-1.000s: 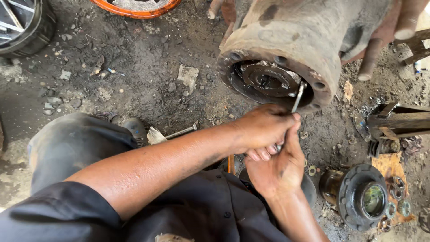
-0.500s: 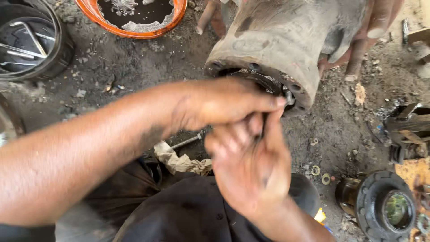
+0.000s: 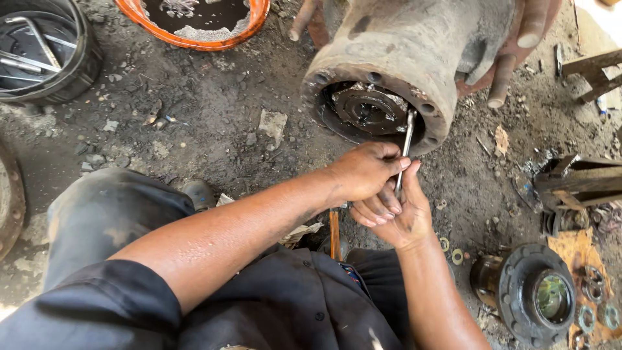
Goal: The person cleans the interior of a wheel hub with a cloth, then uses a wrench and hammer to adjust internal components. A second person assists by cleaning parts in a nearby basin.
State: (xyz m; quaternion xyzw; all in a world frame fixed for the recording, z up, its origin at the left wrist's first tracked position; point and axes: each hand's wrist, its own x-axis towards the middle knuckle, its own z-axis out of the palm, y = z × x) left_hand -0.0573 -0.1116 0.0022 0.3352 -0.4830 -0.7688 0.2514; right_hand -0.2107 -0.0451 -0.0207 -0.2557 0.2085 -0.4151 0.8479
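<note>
We've got both hands clamped on the thin metal rod (image 3: 405, 146), left hand (image 3: 366, 172) above, right hand (image 3: 395, 210) cupped beneath, their grip closed round its lower end as its long axis runs up into the rusty hub housing (image 3: 389, 58).

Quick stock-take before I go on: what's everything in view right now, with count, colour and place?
Hub housing: one, rusty grey, top centre, open end facing the person.
Thin metal tool: one, silver, tip at the housing's rim.
Basin: one, orange, top, dark liquid inside.
Bucket: one, black, top left, metal rods inside.
Wheel hub: one, dark, bottom right.
Washers: a few, yellowish, on the ground near the hub.
Another person's fingers: on the housing, top right.
Left hand: grip on the tool.
Right hand: beneath it, on the tool.
</note>
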